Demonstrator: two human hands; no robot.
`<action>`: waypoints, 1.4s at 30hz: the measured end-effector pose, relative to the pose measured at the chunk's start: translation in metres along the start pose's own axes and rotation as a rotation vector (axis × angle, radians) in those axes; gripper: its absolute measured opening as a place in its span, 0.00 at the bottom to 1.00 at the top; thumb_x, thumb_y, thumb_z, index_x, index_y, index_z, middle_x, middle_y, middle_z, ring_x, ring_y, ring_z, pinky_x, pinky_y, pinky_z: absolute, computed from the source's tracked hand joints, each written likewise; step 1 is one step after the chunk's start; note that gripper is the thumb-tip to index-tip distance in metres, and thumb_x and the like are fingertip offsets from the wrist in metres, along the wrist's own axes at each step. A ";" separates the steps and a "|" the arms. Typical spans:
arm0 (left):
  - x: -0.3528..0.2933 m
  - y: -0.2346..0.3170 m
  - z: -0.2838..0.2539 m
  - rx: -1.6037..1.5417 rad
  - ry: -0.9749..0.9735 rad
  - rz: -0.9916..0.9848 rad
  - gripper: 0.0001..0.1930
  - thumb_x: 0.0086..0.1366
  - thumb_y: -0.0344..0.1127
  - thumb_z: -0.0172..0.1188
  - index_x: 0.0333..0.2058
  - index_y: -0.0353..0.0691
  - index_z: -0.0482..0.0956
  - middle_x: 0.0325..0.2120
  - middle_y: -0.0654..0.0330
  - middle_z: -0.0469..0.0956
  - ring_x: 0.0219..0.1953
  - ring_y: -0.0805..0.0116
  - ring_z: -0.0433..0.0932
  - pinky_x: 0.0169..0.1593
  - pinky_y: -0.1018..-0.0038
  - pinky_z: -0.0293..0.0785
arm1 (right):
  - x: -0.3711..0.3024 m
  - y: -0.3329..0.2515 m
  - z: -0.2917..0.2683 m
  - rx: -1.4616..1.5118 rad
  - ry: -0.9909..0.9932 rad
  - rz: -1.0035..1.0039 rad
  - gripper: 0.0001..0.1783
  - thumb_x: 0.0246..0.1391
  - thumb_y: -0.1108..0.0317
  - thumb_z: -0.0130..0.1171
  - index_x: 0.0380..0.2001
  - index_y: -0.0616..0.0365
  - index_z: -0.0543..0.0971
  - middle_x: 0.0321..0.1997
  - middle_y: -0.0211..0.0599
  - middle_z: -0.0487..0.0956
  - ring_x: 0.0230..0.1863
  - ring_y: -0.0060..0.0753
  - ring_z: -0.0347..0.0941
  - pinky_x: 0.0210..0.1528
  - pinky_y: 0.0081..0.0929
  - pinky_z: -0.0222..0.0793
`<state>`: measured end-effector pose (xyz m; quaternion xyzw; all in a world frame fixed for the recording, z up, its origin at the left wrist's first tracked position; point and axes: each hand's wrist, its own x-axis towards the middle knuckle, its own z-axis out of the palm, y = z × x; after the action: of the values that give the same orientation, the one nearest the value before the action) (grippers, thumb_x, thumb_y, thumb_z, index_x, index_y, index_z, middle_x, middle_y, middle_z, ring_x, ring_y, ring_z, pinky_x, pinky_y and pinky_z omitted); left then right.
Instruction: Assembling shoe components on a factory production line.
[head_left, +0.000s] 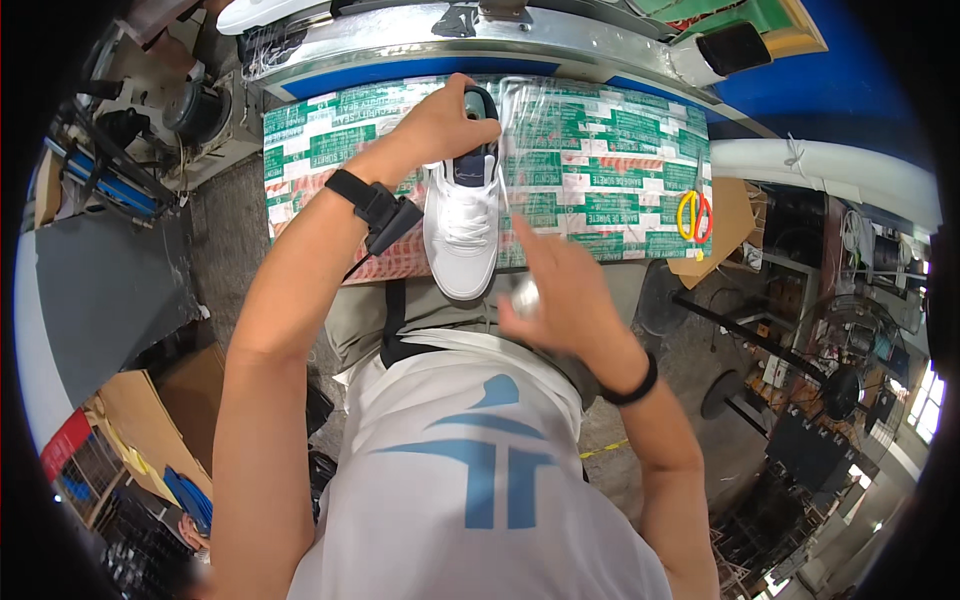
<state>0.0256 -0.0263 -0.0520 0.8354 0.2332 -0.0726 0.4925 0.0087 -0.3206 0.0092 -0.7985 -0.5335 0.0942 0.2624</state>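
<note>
A white lace-up sneaker [462, 238] with a dark lining lies toe toward me over the near edge of a table covered in green-and-white printed tape. My left hand [455, 125] grips it at the heel collar, thumb across the opening. White laces run down its front. Just right of the toe is my right hand [570, 300], smeared by motion, its index finger stretched toward the shoe's side. A shiny whitish lump [525, 297] shows at its curled fingers; its kind is not clear. Inside the shoe, little shows past my left hand.
Scissors [694, 216] with yellow and red handles lie at the table's [620, 150] right end. A metal conveyor rail [480, 45] runs along the far side. Cardboard [725, 225] sticks out on the right; another person's hand [190, 530] appears at lower left.
</note>
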 end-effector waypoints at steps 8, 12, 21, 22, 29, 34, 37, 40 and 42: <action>-0.008 0.002 0.006 0.005 0.053 0.018 0.41 0.64 0.47 0.71 0.70 0.29 0.69 0.43 0.45 0.87 0.44 0.57 0.87 0.49 0.63 0.83 | -0.018 -0.025 0.009 0.120 -0.067 0.091 0.54 0.49 0.53 0.79 0.74 0.73 0.70 0.44 0.50 0.80 0.44 0.52 0.80 0.48 0.47 0.78; -0.013 -0.001 0.000 -0.055 0.045 0.012 0.39 0.65 0.45 0.70 0.70 0.30 0.70 0.45 0.48 0.86 0.46 0.60 0.85 0.51 0.65 0.82 | 0.001 -0.002 0.010 0.074 -0.112 0.051 0.56 0.47 0.56 0.79 0.77 0.68 0.69 0.44 0.49 0.81 0.46 0.54 0.80 0.51 0.46 0.78; -0.023 0.000 -0.003 -0.083 0.078 0.049 0.38 0.64 0.42 0.71 0.70 0.31 0.71 0.48 0.46 0.86 0.47 0.59 0.85 0.53 0.66 0.81 | -0.045 -0.035 -0.037 0.224 -0.328 0.165 0.56 0.49 0.52 0.79 0.76 0.69 0.69 0.44 0.49 0.82 0.46 0.54 0.81 0.50 0.49 0.79; -0.023 0.003 0.000 -0.082 0.071 0.020 0.39 0.64 0.42 0.71 0.70 0.31 0.71 0.48 0.46 0.86 0.46 0.59 0.85 0.53 0.66 0.82 | -0.043 -0.036 -0.034 0.221 -0.327 0.159 0.56 0.49 0.52 0.79 0.76 0.69 0.69 0.44 0.49 0.82 0.46 0.54 0.81 0.50 0.49 0.79; -0.014 -0.015 0.003 -0.112 0.093 0.029 0.46 0.61 0.50 0.72 0.72 0.28 0.69 0.38 0.48 0.85 0.42 0.55 0.88 0.48 0.64 0.82 | 0.011 0.002 -0.027 0.191 -0.110 0.019 0.52 0.47 0.53 0.79 0.72 0.69 0.73 0.43 0.50 0.82 0.43 0.55 0.82 0.46 0.50 0.78; -0.017 -0.007 0.005 -0.091 0.100 0.022 0.46 0.61 0.49 0.72 0.71 0.27 0.69 0.38 0.47 0.86 0.42 0.55 0.88 0.48 0.64 0.82 | 0.028 0.016 -0.021 0.112 -0.148 -0.107 0.50 0.46 0.56 0.78 0.72 0.65 0.74 0.43 0.50 0.82 0.43 0.56 0.81 0.47 0.49 0.77; -0.018 -0.004 0.004 -0.088 0.100 0.034 0.45 0.61 0.49 0.72 0.71 0.27 0.69 0.39 0.46 0.86 0.43 0.55 0.88 0.48 0.64 0.82 | 0.025 0.021 -0.026 0.050 -0.192 -0.123 0.50 0.46 0.56 0.78 0.72 0.65 0.75 0.43 0.50 0.82 0.43 0.57 0.81 0.47 0.49 0.78; -0.018 -0.007 0.003 -0.093 0.093 0.036 0.45 0.61 0.49 0.72 0.70 0.26 0.69 0.41 0.45 0.87 0.43 0.55 0.88 0.49 0.63 0.82 | 0.017 0.025 -0.028 0.070 -0.212 -0.088 0.50 0.46 0.55 0.78 0.72 0.65 0.75 0.44 0.50 0.83 0.44 0.58 0.82 0.48 0.49 0.78; -0.017 -0.008 0.004 -0.072 0.098 0.032 0.45 0.60 0.49 0.72 0.70 0.26 0.69 0.41 0.44 0.87 0.43 0.54 0.88 0.50 0.63 0.82 | 0.016 0.024 -0.028 0.072 -0.259 -0.062 0.50 0.46 0.55 0.77 0.72 0.65 0.74 0.44 0.51 0.82 0.45 0.58 0.82 0.48 0.49 0.78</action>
<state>0.0076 -0.0318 -0.0539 0.8232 0.2459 -0.0151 0.5114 0.0466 -0.3218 0.0225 -0.7530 -0.5835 0.2072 0.2225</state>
